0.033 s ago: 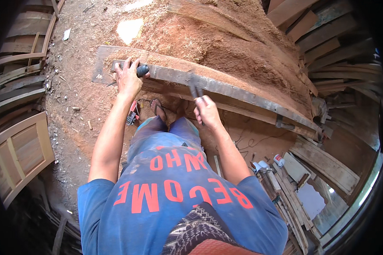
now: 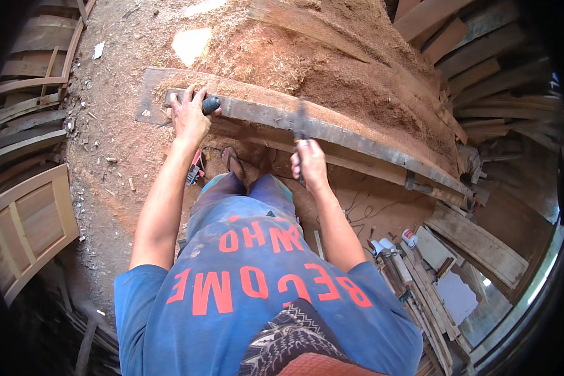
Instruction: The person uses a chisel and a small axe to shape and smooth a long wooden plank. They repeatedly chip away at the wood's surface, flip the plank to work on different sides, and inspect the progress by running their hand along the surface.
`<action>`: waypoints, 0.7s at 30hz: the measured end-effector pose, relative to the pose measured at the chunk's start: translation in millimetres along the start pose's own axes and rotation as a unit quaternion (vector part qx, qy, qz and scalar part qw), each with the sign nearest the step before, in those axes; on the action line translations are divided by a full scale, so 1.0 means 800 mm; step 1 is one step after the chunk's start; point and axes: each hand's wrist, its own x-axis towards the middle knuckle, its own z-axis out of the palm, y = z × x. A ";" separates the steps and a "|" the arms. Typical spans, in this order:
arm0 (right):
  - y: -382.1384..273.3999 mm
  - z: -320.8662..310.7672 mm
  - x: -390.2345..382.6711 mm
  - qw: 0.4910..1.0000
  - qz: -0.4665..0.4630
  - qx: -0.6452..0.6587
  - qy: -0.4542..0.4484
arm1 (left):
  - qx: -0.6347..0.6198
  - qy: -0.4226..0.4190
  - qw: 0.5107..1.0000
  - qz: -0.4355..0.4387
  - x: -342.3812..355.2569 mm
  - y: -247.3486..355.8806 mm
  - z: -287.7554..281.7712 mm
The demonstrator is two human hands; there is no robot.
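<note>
The person's left hand point(image 2: 189, 119) rests on the left end of a long timber beam point(image 2: 351, 139), which lies crosswise in front of the standing body. Its fingers are spread and bent over the wood; a black handle point(image 2: 210, 104) lies beside the thumb, and whether the grip closes on it cannot be told. The right hand point(image 2: 309, 164) has its fingers clamped on a dark tool point(image 2: 302, 125) (its upper part is blurred, so its exact kind is uncertain), held upright across the near edge of the beam, well apart from the left hand.

The work appears to be under way rather than finished: the beam is in position and both hands are engaged at it. No completed cut or fitting can be made out, and how much remains cannot be judged from this view.

Sawdust point(image 2: 363, 88) covers the ground beyond the beam. A dark block point(image 2: 410, 180) sits against the beam's near side, toward the right end. Underfoot, a red-and-black object point(image 2: 195, 169) lies near the sandalled foot point(image 2: 232, 161), and a thin cord point(image 2: 365, 216) trails at the right; both may hinder footing. A panelled door point(image 2: 31, 225) stands at the left; boards point(image 2: 507, 81) crowd the far right.
</note>
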 end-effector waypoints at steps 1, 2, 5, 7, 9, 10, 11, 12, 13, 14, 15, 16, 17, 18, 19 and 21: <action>0.010 0.000 0.007 0.992 -0.015 0.092 0.088 | 0.001 -0.003 1.000 -0.004 0.002 0.001 -0.004; 0.024 -0.002 0.013 0.976 -0.021 0.146 0.158 | 0.003 -0.006 1.000 -0.008 0.004 0.005 -0.007; 0.019 0.016 -0.022 0.972 0.049 -0.223 -0.058 | 0.003 -0.011 1.000 -0.007 0.005 0.006 -0.009; 0.015 0.029 -0.032 0.974 0.040 -0.201 -0.099 | 0.001 -0.008 1.000 -0.002 0.002 0.002 -0.007; 0.015 0.028 -0.029 0.998 0.038 -0.034 0.025 | 0.003 -0.010 1.000 -0.006 -0.002 0.005 -0.005; 0.030 0.025 -0.018 0.991 0.002 0.076 0.112 | 0.007 -0.009 1.000 -0.007 -0.001 0.004 -0.006; 0.043 0.022 -0.003 0.972 -0.008 0.128 0.199 | 0.007 -0.006 1.000 -0.007 0.000 0.004 -0.005; 0.038 0.022 -0.005 0.969 0.002 0.118 0.219 | 0.006 -0.011 1.000 -0.010 0.000 0.005 -0.005; 0.036 0.026 -0.013 0.992 0.033 -0.010 0.122 | 0.004 -0.017 1.000 -0.013 0.001 0.006 -0.007; 0.035 0.032 -0.022 0.988 0.064 -0.138 0.022 | 0.003 -0.022 1.000 -0.015 0.002 0.007 -0.007; 0.036 0.039 -0.025 0.985 0.049 -0.160 -0.043 | -0.002 -0.011 1.000 -0.008 0.001 0.002 -0.006; 0.033 0.043 -0.028 0.977 0.031 -0.180 -0.106 | -0.001 -0.009 1.000 -0.005 0.000 0.001 -0.004; 0.028 0.046 -0.032 0.991 0.031 -0.117 -0.059 | 0.000 -0.007 1.000 -0.002 -0.001 0.001 -0.001; 0.023 0.050 -0.029 0.998 0.027 -0.053 -0.016 | 0.003 0.000 1.000 -0.001 0.001 0.000 -0.003; 0.031 0.047 -0.024 0.997 -0.006 0.063 0.050 | 0.004 0.000 1.000 0.000 0.001 0.000 -0.003; 0.038 0.046 -0.021 0.978 -0.017 0.130 0.160 | 0.002 -0.001 1.000 -0.004 0.001 0.006 -0.003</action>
